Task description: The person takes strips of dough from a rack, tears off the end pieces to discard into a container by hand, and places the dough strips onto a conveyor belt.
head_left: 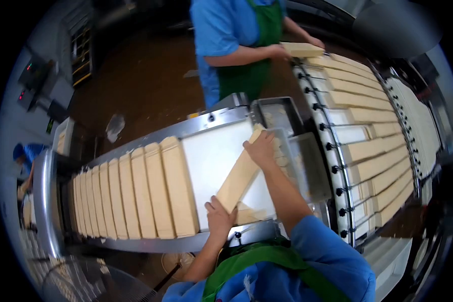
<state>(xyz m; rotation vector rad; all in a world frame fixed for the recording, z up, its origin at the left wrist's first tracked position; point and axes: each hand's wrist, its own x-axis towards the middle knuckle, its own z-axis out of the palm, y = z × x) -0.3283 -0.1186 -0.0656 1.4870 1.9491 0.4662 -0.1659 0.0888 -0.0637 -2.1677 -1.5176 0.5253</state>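
A long, pale slab of dough lies slantwise over the white conveyor belt. My left hand grips its near end, with fingers bent over the edge. At the far end my right hand is closed around the slab. Beside my left hand, a smaller flat scrap of dough rests on the belt. To the left, several similar dough slabs stand side by side in a row. Whether the held slab touches the belt along its length I cannot tell.
Metal trays with dough pieces stand right of the belt. Beyond them, a second conveyor carries several slabs. Across from me, a co-worker in a green apron holds another slab. Another person is at far left.
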